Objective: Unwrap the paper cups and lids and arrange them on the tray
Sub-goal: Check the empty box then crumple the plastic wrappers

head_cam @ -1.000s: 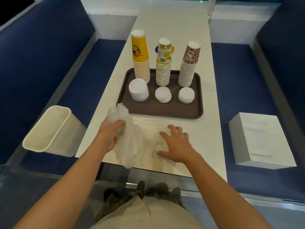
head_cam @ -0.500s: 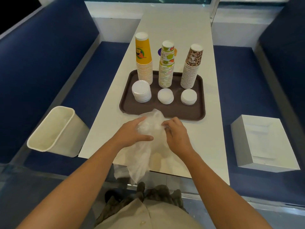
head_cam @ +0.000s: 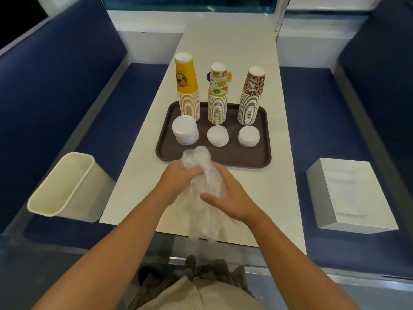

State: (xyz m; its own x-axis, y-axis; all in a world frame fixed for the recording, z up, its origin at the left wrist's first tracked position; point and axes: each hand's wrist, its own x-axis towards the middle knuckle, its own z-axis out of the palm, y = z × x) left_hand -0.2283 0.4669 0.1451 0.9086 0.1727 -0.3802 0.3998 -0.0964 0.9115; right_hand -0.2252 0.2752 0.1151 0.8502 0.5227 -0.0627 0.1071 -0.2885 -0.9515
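Hands drew together, bunching plastic wrap (head_cam: 206,189) tighter | left hand (head_cam: 176,183) and right hand (head_cam: 233,199) both clench it, near edge of table (head_cam: 263,198), just before tray (head_cam: 223,158) | cup stacks (head_cam: 218,108) and lids (head_cam: 218,136) on tray, bare | judged: only wrap disposal left

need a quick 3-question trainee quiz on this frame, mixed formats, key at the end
1. True or false: the left hand and the right hand both grip the crumpled clear plastic wrap.
2. Which paper cup stack stands at the left end of the dark brown rectangular tray?
A. the yellow stack
B. the leopard-print stack
C. the fruit-print stack
3. Fill in: ___ piles of white round lids lie on the tray.
Key: 1 true; 2 A; 3 three.
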